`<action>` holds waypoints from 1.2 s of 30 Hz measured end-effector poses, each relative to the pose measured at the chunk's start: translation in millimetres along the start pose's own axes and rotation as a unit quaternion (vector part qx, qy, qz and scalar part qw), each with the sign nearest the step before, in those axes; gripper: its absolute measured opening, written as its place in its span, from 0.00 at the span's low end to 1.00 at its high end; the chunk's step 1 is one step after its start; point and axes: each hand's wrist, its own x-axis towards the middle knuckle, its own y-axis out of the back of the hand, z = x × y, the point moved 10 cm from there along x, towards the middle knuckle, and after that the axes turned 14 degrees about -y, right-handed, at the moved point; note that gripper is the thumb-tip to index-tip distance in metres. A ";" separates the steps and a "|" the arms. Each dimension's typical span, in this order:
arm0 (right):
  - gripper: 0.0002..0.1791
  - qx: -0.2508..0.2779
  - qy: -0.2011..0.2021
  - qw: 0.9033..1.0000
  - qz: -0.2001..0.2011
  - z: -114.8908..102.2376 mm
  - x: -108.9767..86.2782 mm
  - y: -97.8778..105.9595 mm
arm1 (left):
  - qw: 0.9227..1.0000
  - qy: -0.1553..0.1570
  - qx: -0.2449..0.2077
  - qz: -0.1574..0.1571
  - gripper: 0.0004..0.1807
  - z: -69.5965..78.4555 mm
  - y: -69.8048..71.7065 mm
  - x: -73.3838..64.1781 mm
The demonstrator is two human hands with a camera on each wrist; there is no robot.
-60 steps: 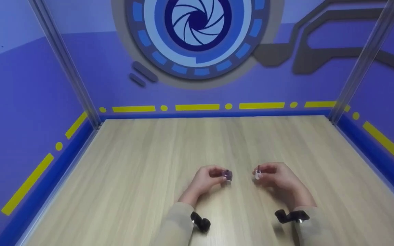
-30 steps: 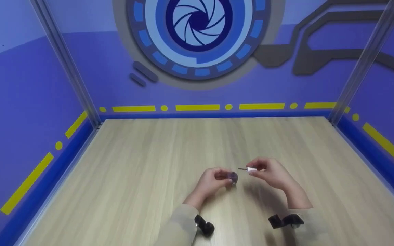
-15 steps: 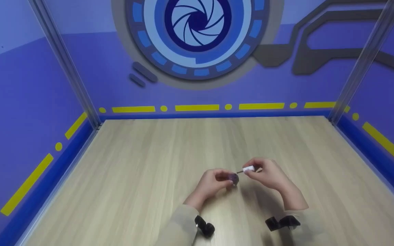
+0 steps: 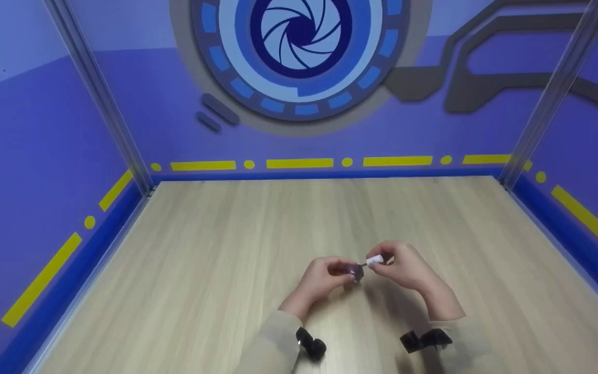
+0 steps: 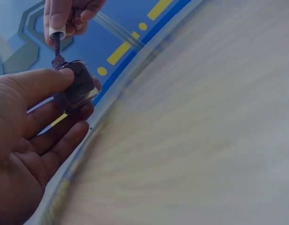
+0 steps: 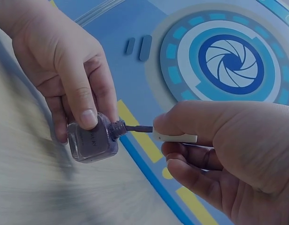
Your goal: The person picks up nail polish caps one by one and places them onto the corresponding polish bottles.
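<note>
The left hand (image 4: pixel 318 279) pinches the dark bottle (image 6: pixel 92 144) above the counter (image 4: pixel 226 234); the right hand (image 4: pixel 405 267) pinches the white cap (image 6: pixel 184 138), its brush (image 6: pixel 139 128) at the bottle's neck (image 6: pixel 117 129). Expect a light, rigid, smooth, probably breakable glass body. Grip the bottle mid-body, below the neck, and the cap by its sides.

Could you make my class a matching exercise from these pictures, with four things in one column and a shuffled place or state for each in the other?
Things:
1. bottle
2. cap
3. brush stem
4. table top

Places and states:
A. dark and thin, bridging the gap between cap and bottle
B. pale wood grain, beneath both hands
C. held in the left hand
D. white, pinched by the right hand

Pairs: 1-C, 2-D, 3-A, 4-B
</note>
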 end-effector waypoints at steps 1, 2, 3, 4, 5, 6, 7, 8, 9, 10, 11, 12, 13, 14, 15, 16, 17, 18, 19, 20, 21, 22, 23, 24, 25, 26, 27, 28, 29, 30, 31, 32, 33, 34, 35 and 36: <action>0.04 -0.002 0.001 1.000 0.001 -0.5 -0.2 -0.6 | 1.000 -0.003 0.004 0.001 0.14 0.6 0.1 0.2; 0.04 -0.005 0.001 1.000 0.001 -0.6 -0.2 -1.4 | 1.000 -0.005 0.007 0.001 0.14 1.3 0.0 0.4; 0.04 -0.007 0.002 1.000 0.001 -0.8 -0.3 -2.2 | 1.000 -0.007 0.009 0.001 0.14 1.9 -0.2 0.5; 0.04 -0.007 0.000 1.000 -0.001 -0.9 -0.3 -3.1 | 1.000 -0.009 0.012 0.001 0.14 2.5 -0.5 0.8; 0.04 -0.010 0.002 1.000 -0.001 -1.2 -0.2 -4.0 | 1.000 -0.009 0.012 0.001 0.14 3.3 -0.7 0.9; 0.04 -0.012 0.003 1.000 0.000 -1.6 -0.1 -4.8 | 1.000 -0.010 0.012 0.000 0.14 3.7 -1.2 1.1; 0.04 -0.012 0.002 1.000 -0.001 -1.7 0.0 -5.6 | 1.000 -0.010 0.011 -0.001 0.14 3.9 -1.7 1.2; 0.05 -0.013 0.003 1.000 -0.002 -2.2 -0.2 -6.7 | 1.000 -0.010 0.009 -0.001 0.14 4.4 -2.1 1.3; 0.05 -0.014 0.004 1.000 -0.004 -2.6 -0.4 -7.7 | 1.000 -0.011 0.009 -0.002 0.14 4.7 -2.4 1.4; 0.05 -0.015 0.006 1.000 -0.005 -3.4 -0.8 -8.6 | 1.000 -0.013 0.010 -0.003 0.14 5.0 -2.6 1.5; 0.05 -0.017 0.009 1.000 -0.005 -4.2 -1.0 -9.6 | 1.000 -0.013 0.011 -0.004 0.14 5.4 -2.9 1.4; 0.05 -0.017 0.010 1.000 -0.007 -4.8 -1.5 -10.6 | 1.000 -0.015 0.013 -0.005 0.14 5.8 -3.0 1.4; 0.05 -0.016 0.013 1.000 -0.009 -6.2 -1.9 -11.8 | 1.000 -0.016 0.015 -0.006 0.14 6.1 -3.1 1.4; 0.05 -0.017 0.015 1.000 -0.010 -7.1 -2.1 -13.0 | 1.000 -0.017 0.019 -0.007 0.14 6.4 -3.0 1.3; 0.05 -0.018 0.017 1.000 -0.012 -7.8 -2.1 -14.2 | 1.000 -0.018 0.022 -0.008 0.14 6.6 -3.1 1.3; 0.05 -0.019 0.019 1.000 -0.014 -8.5 -2.0 -15.5 | 1.000 -0.018 0.023 -0.009 0.14 6.9 -3.0 1.2; 0.06 -0.019 0.019 1.000 -0.016 -8.8 -1.8 -16.8 | 0.999 -0.018 0.026 -0.010 0.15 7.3 -3.0 1.3; 0.06 -0.020 0.020 0.999 -0.017 -9.1 -1.7 -18.0 | 0.999 -0.019 0.026 -0.012 0.15 7.6 -3.1 1.4; 0.07 -0.022 0.021 0.999 -0.017 -9.4 -1.5 -19.2 | 0.999 -0.019 0.028 -0.013 0.15 8.1 -3.3 1.3; 0.07 -0.024 0.021 0.999 -0.018 -9.2 -1.2 -20.3 | 0.999 -0.020 0.031 -0.015 0.15 8.5 -3.3 1.4; 0.08 -0.027 0.022 0.999 -0.018 -9.2 -1.1 -21.4 | 0.999 -0.020 0.032 -0.017 0.15 8.8 -3.6 1.5; 0.09 -0.029 0.021 0.999 -0.018 -9.0 -0.7 -22.4 | 0.999 -0.020 0.034 -0.018 0.15 9.0 -3.9 1.5; 0.09 -0.031 0.020 0.999 -0.017 -8.9 -0.4 -23.1 | 0.999 -0.020 0.033 -0.020 0.15 8.9 -4.3 1.5; 0.09 -0.034 0.020 0.999 -0.016 -8.9 -0.3 -23.8 | 0.999 -0.019 0.034 -0.021 0.15 8.8 -4.6 1.3; 0.09 -0.035 0.019 0.999 -0.016 -8.7 0.1 -24.4 | 0.999 -0.018 0.034 -0.022 0.15 8.2 -4.7 1.2; 0.09 -0.036 0.017 0.999 -0.016 -8.2 0.7 -25.1 | 0.999 -0.017 0.033 -0.022 0.14 7.7 -4.9 1.1; 0.09 -0.037 0.014 0.999 -0.017 -7.7 1.2 -25.6 | 0.999 -0.016 0.031 -0.022 0.14 7.2 -5.1 0.9; 0.09 -0.036 0.011 0.999 -0.018 -7.0 1.7 -26.1 | 0.999 -0.014 0.028 -0.021 0.14 6.8 -5.0 0.8; 0.09 -0.036 0.009 0.999 -0.020 -6.5 2.1 -26.3 | 0.999 -0.014 0.024 -0.019 0.14 6.2 -4.9 0.8; 0.09 -0.032 0.009 0.999 -0.023 -6.3 2.4 -26.3 | 1.000 -0.014 0.021 -0.017 0.14 6.0 -4.6 1.0; 0.09 -0.027 0.006 0.999 -0.025 -5.6 3.1 -25.7 | 1.000 -0.015 0.014 -0.014 0.14 5.7 -4.2 1.3; 0.11 -0.020 0.004 0.999 -0.026 -4.9 3.4 -24.6 | 1.000 -0.014 0.009 -0.011 0.14 5.6 -3.7 1.3; 0.13 -0.011 0.002 1.000 -0.028 -4.2 3.6 -23.2 | 1.000 -0.012 0.004 -0.007 0.14 5.2 -3.1 1.5; 0.15 0.001 0.000 1.000 -0.030 -3.2 3.5 -21.6 | 1.000 -0.010 -0.002 -0.003 0.13 4.6 -2.7 1.5; 0.18 0.016 -0.001 0.999 -0.035 -2.4 3.0 -20.0 | 1.000 -0.009 -0.009 0.001 0.13 3.7 -2.5 1.5; 0.20 0.032 -0.006 0.999 -0.037 -0.8 2.9 -18.5 | 1.000 -0.007 -0.017 0.005 0.13 3.1 -2.2 1.3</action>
